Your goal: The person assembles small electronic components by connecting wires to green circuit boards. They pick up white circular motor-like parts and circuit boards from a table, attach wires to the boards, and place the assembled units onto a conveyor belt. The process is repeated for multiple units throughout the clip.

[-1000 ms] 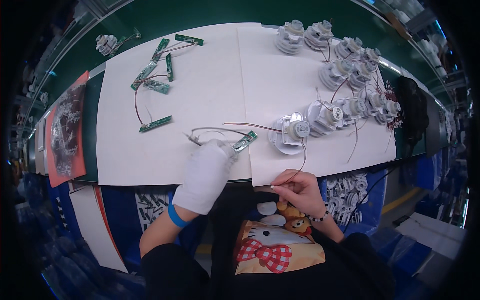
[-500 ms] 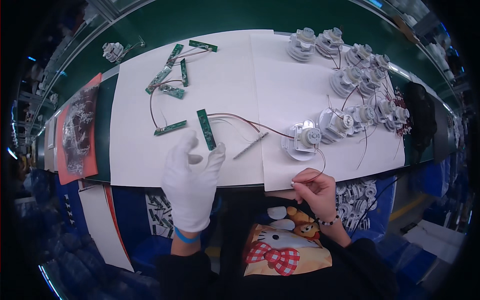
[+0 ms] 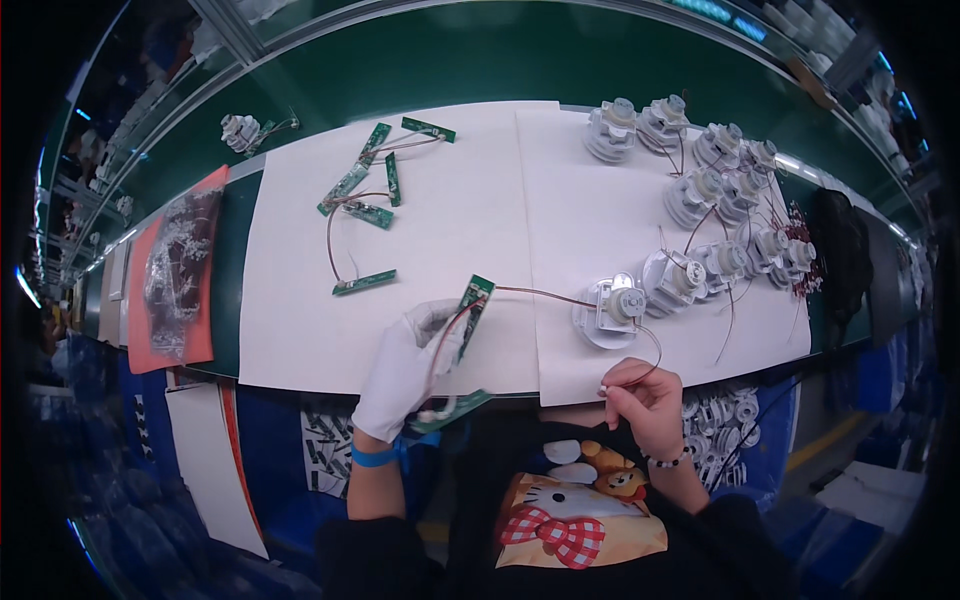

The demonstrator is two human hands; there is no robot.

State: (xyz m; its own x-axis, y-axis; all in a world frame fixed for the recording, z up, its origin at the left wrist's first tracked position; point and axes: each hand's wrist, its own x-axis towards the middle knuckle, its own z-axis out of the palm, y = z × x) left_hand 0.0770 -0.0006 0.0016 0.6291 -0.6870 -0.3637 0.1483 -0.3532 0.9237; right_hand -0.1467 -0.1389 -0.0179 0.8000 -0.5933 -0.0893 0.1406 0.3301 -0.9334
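My left hand [image 3: 398, 372], in a white glove, is closed on a narrow green circuit board [image 3: 477, 300] held tilted above the white sheet. A second green board [image 3: 458, 410] hangs below that hand past the table's front edge, joined to the held board by a brown wire [image 3: 440, 357]. Another wire [image 3: 545, 292] runs from the held board to the nearest white motor unit [image 3: 610, 312]. With bare fingertips, my right hand [image 3: 650, 408] pinches a small white connector [image 3: 603, 391] on a thin wire from that same unit.
Several wired green boards [image 3: 364, 283] lie on the white sheet [image 3: 290, 330] at left. More motor units [image 3: 695, 195] stand in rows at right, beside a bundle of dark red wires [image 3: 800, 235]. A bagged bundle [image 3: 182, 270] rests on an orange sheet. Bins of parts [image 3: 720, 430] sit below the edge.
My left hand has closed on the board and lifted it rightward; the second board came up with it and now hangs below. My right hand still pinches the connector. The whole view has shifted slightly.
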